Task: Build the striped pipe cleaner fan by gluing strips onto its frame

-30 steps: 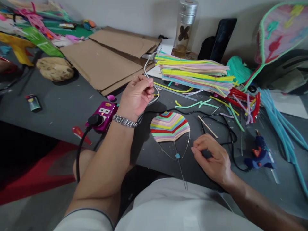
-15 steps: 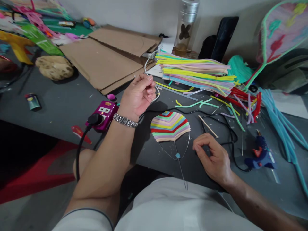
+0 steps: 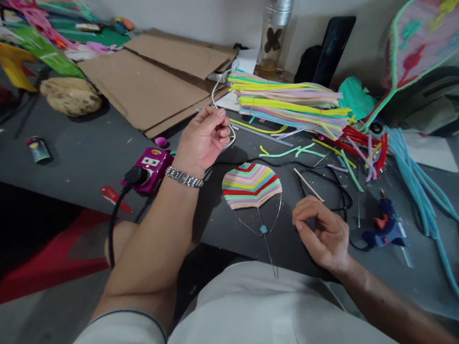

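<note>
My left hand [image 3: 210, 136] is raised over the table, wearing a metal watch band, its thumb and fingers curled together. Anything between those fingertips is too small to make out. Behind it runs a white cable [image 3: 214, 91]. My right hand [image 3: 322, 229] hovers at the right with thumb and forefinger pressed together; I cannot make out anything in them. Between the hands a wire frame [image 3: 276, 220] lies flat, its upper part covered by a striped panel of pipe cleaners [image 3: 253, 186]. A small blue piece [image 3: 264, 229] binds the wires at its base.
Bundled pipe cleaners [image 3: 290, 102] lie behind the frame. A blue glue gun [image 3: 387, 224] and a beige strip [image 3: 308, 185] lie at right. Left are a purple power socket [image 3: 152, 167], cardboard sheets [image 3: 143, 91] and a lighter [image 3: 38, 149]. A glass bottle [image 3: 273, 43] stands at the back.
My right hand has shifted slightly to the right, away from the wire frame. The view has tilted a little; my left hand keeps about the same pose.
</note>
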`<state>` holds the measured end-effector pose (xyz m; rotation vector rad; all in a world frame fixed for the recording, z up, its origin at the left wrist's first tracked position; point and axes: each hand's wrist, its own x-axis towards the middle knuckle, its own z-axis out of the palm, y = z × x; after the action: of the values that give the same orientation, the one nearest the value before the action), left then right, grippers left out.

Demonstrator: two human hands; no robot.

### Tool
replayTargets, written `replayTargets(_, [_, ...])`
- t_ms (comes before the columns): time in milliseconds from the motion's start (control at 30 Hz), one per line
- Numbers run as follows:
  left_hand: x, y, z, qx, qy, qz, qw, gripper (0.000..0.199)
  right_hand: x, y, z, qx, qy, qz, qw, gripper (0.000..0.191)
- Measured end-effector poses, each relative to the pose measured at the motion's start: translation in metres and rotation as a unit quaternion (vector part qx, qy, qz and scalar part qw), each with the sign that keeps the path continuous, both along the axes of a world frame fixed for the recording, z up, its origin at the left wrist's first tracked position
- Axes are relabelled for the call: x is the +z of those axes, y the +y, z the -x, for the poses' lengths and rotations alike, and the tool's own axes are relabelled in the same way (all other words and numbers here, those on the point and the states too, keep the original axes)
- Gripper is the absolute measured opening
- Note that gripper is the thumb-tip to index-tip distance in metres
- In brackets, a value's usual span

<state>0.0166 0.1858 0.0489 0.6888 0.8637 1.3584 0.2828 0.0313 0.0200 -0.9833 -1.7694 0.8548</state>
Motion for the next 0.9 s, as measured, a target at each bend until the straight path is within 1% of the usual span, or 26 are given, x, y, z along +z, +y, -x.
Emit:
replayTargets(267, [-0.0005,0.0005,-0.0009,-0.002,0.002,-0.001,1.0,0.036,0.0018,-0.0001,0.0001,-0.002,0.026,0.004,1.0,0.019])
replayTargets(400, [-0.0029,0.001,-0.0009,0.005,0.014,-0.009,1.0,0.035,-0.0003,-0.0012,-0.0017,0.007,0.032,0.033,0.999,0.017])
replayTargets(533, [-0.0034,0.001,-0.0005,-0.003,0.008,-0.008,1.0,0.035,-0.0032,-0.0023,-0.0029,0.013,0.051,0.057,0.997,0.013])
replayTargets(900, [-0.0013,0.0009,-0.0006,-0.008,0.013,0.009,1.0,0.035,-0.0036,-0.0019,-0.001,-0.004,0.066,0.065,0.996,0.016])
